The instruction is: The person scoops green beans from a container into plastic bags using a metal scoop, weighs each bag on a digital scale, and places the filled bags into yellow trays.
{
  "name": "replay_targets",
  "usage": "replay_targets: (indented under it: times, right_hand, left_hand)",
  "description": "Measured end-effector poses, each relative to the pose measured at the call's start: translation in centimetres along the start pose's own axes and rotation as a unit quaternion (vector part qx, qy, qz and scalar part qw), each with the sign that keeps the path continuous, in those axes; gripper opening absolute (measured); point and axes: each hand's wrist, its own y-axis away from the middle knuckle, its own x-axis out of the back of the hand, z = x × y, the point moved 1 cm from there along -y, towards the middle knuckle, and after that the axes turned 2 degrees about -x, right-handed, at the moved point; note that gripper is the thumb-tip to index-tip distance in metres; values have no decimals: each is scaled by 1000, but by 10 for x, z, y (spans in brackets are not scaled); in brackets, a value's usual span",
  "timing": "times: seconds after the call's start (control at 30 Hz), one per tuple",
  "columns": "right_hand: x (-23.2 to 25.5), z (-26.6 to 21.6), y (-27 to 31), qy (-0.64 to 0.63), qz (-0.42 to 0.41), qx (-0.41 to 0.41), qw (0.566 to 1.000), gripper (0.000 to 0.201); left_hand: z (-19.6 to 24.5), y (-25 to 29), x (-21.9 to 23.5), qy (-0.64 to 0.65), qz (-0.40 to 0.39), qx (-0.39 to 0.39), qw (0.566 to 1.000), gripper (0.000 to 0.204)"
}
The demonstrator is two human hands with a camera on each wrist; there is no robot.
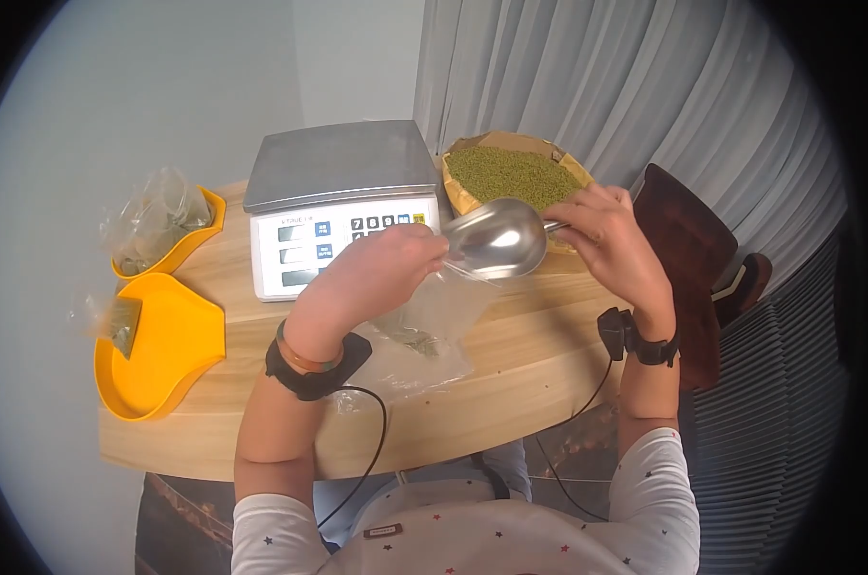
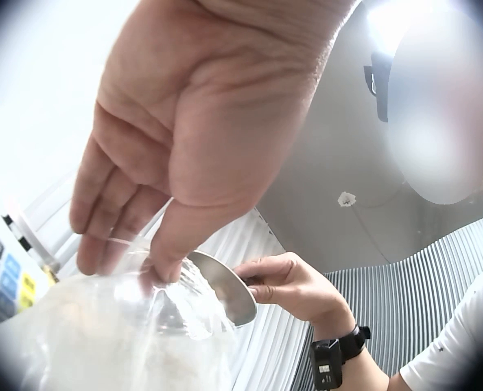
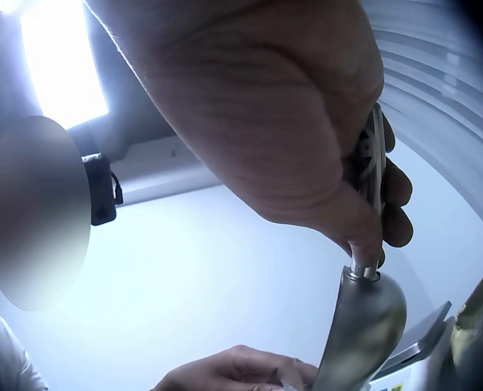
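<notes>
One metal scoop (image 1: 506, 238) is above the counter (image 1: 520, 335), back from its front edge, with its mouth at the opening of a clear plastic bag (image 1: 463, 297). The right hand (image 1: 608, 230) grasps the scoop's handle; the left hand (image 1: 372, 273) pinches the bag's rim. Clear plastic reaches down toward the front edge with some green matter in it, though whether it is all one bag cannot be told. Behind the left hand, a scale (image 1: 348, 168) stands toward the back edge. Just beside it, right of the middle of that edge, an open sack (image 1: 461, 196) holds green grains (image 1: 515, 174). Along the left edge sit two yellow trays: the front tray (image 1: 171, 335), near the front left corner, carries a small filled bag (image 1: 123, 326), and the rear tray (image 1: 180, 252) carries filled bags (image 1: 156, 225).
</notes>
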Motion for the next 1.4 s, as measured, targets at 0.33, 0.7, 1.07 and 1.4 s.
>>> replay_targets:
  times: [0.33,0.7,1.07,1.4]
  right_hand:
    - [-38,114,2,15,108,-165,980,19]
    - [-131,160,2,8,-48,-272,961,30]
    - [-127,154,5,-216,-48,-366,904,21]
    - [-131,163,9,-302,41,-362,881,17]
  left_hand:
    - [0,1,2,-28,-24,32,999,12]
    - [-1,2,4,-33,-20,32,999,14]
    - [-1,1,4,-25,-17,38,999,14]
    - [-3,1,3,-49,-23,24,998,15]
